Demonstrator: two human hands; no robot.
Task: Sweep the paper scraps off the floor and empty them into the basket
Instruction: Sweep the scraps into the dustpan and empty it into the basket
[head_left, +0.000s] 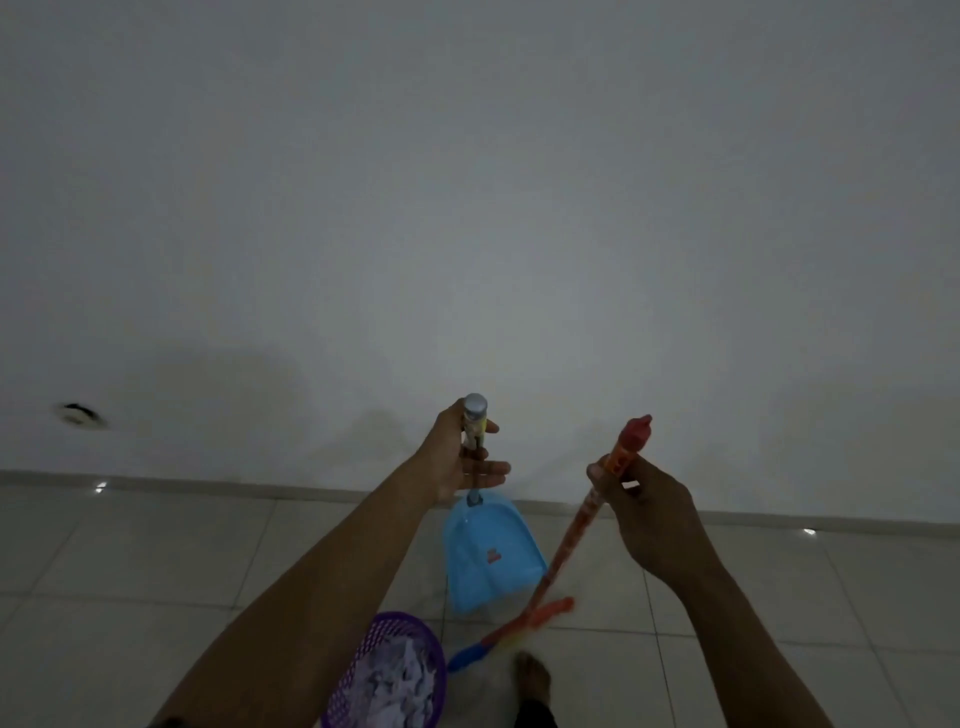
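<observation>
Forearms (311, 597) above tiled floor (156, 561), white wall (467, 208)

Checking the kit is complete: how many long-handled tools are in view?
2: the dustpan, held by the left hand, centre; the broom, held by the right hand, slanting down to its right. More could lie off-frame.

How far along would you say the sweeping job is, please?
Nearly done, it seems: scraps lie in the basket and none show on the visible floor. In hand: the left hand holds the dustpan, the right hand the broom. Left: at most, any scraps outside the view.
</observation>
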